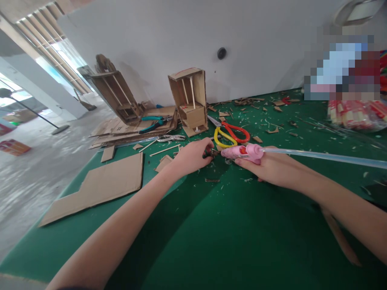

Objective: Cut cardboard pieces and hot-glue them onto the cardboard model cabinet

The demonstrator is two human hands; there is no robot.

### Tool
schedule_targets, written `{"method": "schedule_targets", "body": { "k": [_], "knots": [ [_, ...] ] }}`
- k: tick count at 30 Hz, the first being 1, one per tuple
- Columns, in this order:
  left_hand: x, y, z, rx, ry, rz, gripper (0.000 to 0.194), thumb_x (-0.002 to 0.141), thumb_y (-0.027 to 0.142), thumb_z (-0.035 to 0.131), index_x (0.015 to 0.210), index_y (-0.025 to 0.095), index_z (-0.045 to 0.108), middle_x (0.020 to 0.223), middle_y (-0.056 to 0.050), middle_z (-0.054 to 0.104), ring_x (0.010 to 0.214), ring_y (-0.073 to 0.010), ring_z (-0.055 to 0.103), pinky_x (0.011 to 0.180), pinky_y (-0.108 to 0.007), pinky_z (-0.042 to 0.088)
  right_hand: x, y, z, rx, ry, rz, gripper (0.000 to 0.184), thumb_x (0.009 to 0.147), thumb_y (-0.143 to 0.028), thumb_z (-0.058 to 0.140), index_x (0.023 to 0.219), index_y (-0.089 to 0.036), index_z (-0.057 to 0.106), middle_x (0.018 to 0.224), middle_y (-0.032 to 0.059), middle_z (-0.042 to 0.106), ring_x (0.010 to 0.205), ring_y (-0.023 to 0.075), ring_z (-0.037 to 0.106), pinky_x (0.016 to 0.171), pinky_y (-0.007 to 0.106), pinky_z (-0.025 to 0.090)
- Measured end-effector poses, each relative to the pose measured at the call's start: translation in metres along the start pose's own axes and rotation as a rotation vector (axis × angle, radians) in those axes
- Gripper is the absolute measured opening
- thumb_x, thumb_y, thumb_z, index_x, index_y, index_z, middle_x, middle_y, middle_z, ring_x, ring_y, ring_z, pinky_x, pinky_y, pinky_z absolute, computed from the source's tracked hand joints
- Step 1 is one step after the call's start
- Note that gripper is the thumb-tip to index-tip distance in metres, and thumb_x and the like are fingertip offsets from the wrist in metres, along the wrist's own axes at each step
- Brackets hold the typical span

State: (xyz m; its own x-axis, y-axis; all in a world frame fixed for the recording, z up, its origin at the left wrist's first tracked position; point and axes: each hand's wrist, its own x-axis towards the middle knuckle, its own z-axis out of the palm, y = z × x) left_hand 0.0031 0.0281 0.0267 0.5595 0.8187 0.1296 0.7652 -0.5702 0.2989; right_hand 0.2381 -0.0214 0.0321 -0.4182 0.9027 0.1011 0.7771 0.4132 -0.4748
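My right hand (269, 167) grips a pink hot glue gun (238, 152), its nozzle pointing left. A long clear glue stick (320, 156) juts out of the back of the gun to the right. Close by the nozzle, my left hand (196, 155) has its fingers curled toward the thumb, around something small and dark that I cannot make out. Scissors with one yellow and one red handle (238, 131) lie just beyond the gun. A thin dark strip (212, 180) rests on the green table (242, 233) below my hands.
An open cardboard box with white sticks (193, 100) stands by the wall; a similar cardboard piece (116, 96) leans left, on stacked cardboard (105, 131). Blue-handled pliers (152, 123), silver pliers (171, 138) and a flat cardboard sheet (105, 181) lie left. Scraps litter the back; bagged red-and-white items (353, 114) sit right.
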Motion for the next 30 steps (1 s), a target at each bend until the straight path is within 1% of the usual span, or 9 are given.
{"method": "schedule_targets", "body": {
  "k": [3, 5, 9, 12, 17, 20, 23, 27, 30],
  "knots": [
    [0.000, -0.001, -0.001, 0.007, -0.005, -0.017, 0.024, 0.081, 0.029, 0.056, 0.103, 0.022, 0.051, 0.095, -0.003, 0.066, 0.082, -0.0189, 0.062, 0.070, -0.031, 0.047, -0.001, -0.002, -0.001, 0.024, -0.018, 0.027, 0.042, 0.092, -0.051, 0.038, 0.124, -0.037, 0.061, 0.110, -0.0003, 0.069, 0.057, 0.0124, 0.062, 0.056, 0.029, 0.047],
    [0.000, -0.002, -0.002, 0.026, -0.008, -0.023, 0.024, 0.082, 0.029, 0.056, 0.104, 0.021, 0.050, 0.096, -0.004, 0.066, 0.082, -0.0194, 0.062, 0.070, -0.031, 0.047, -0.002, -0.002, -0.001, 0.038, -0.024, 0.062, 0.043, 0.091, -0.053, 0.038, 0.124, -0.037, 0.061, 0.106, -0.0002, 0.071, 0.048, 0.0103, 0.058, 0.052, 0.028, 0.046],
    [0.000, -0.002, -0.006, 0.114, -0.023, -0.025, 0.027, 0.084, 0.026, 0.055, 0.109, 0.021, 0.050, 0.099, -0.005, 0.067, 0.086, -0.0213, 0.063, 0.070, -0.031, 0.047, -0.002, 0.000, 0.001, 0.021, 0.000, 0.157, 0.046, 0.089, -0.058, 0.039, 0.111, -0.032, 0.069, 0.066, -0.0015, 0.069, 0.037, 0.0112, 0.053, 0.042, 0.028, 0.040],
    [0.000, -0.002, -0.008, 0.165, -0.056, -0.015, 0.030, 0.085, 0.026, 0.055, 0.114, 0.021, 0.049, 0.101, -0.005, 0.068, 0.088, -0.0216, 0.064, 0.070, -0.030, 0.048, -0.001, 0.000, 0.004, -0.013, 0.047, 0.164, 0.046, 0.089, -0.058, 0.038, 0.110, -0.032, 0.069, 0.052, -0.0023, 0.062, 0.038, 0.0140, 0.054, 0.041, 0.028, 0.038],
    [-0.002, -0.002, -0.018, 0.201, -0.091, 0.038, 0.033, 0.084, 0.019, 0.053, 0.117, 0.020, 0.049, 0.107, -0.005, 0.067, 0.091, -0.0207, 0.063, 0.072, -0.029, 0.046, 0.000, -0.002, 0.005, -0.013, 0.139, 0.133, 0.044, 0.089, -0.056, 0.041, 0.117, -0.033, 0.067, 0.058, -0.0017, 0.065, 0.044, 0.0150, 0.058, 0.044, 0.027, 0.041],
    [-0.004, -0.001, -0.034, 0.232, -0.093, 0.042, 0.026, 0.088, 0.019, 0.046, 0.114, 0.020, 0.053, 0.103, -0.005, 0.068, 0.089, -0.0204, 0.064, 0.071, -0.029, 0.045, -0.002, -0.001, 0.006, 0.034, 0.182, 0.164, 0.046, 0.087, -0.057, 0.044, 0.118, -0.032, 0.066, 0.062, -0.0013, 0.067, 0.045, 0.0151, 0.059, 0.045, 0.028, 0.043],
    [-0.009, -0.001, -0.055, 0.237, -0.098, 0.004, 0.025, 0.092, 0.027, 0.040, 0.109, 0.022, 0.058, 0.098, -0.006, 0.068, 0.085, -0.0197, 0.064, 0.070, -0.029, 0.045, -0.003, -0.002, 0.006, 0.069, 0.194, 0.194, 0.046, 0.086, -0.058, 0.046, 0.117, -0.030, 0.067, 0.060, -0.0002, 0.066, 0.046, 0.0166, 0.060, 0.044, 0.029, 0.044],
    [-0.020, 0.000, -0.073, 0.201, -0.254, -0.076, 0.024, 0.088, 0.034, 0.046, 0.103, 0.023, 0.060, 0.085, -0.003, 0.068, 0.071, -0.0177, 0.062, 0.058, -0.026, 0.041, -0.004, -0.006, 0.006, 0.114, 0.178, 0.201, 0.045, 0.084, -0.058, 0.048, 0.111, -0.028, 0.069, 0.064, 0.0017, 0.067, 0.049, 0.0177, 0.061, 0.043, 0.030, 0.044],
    [-0.029, 0.002, -0.070, 0.190, -0.337, -0.080, 0.020, 0.083, 0.033, 0.052, 0.099, 0.024, 0.061, 0.083, -0.001, 0.068, 0.065, -0.0168, 0.060, 0.051, -0.025, 0.037, -0.005, -0.010, 0.005, 0.096, 0.169, 0.164, 0.043, 0.085, -0.057, 0.047, 0.107, -0.028, 0.069, 0.080, 0.0034, 0.071, 0.057, 0.0181, 0.063, 0.050, 0.032, 0.047]
  ]
}}
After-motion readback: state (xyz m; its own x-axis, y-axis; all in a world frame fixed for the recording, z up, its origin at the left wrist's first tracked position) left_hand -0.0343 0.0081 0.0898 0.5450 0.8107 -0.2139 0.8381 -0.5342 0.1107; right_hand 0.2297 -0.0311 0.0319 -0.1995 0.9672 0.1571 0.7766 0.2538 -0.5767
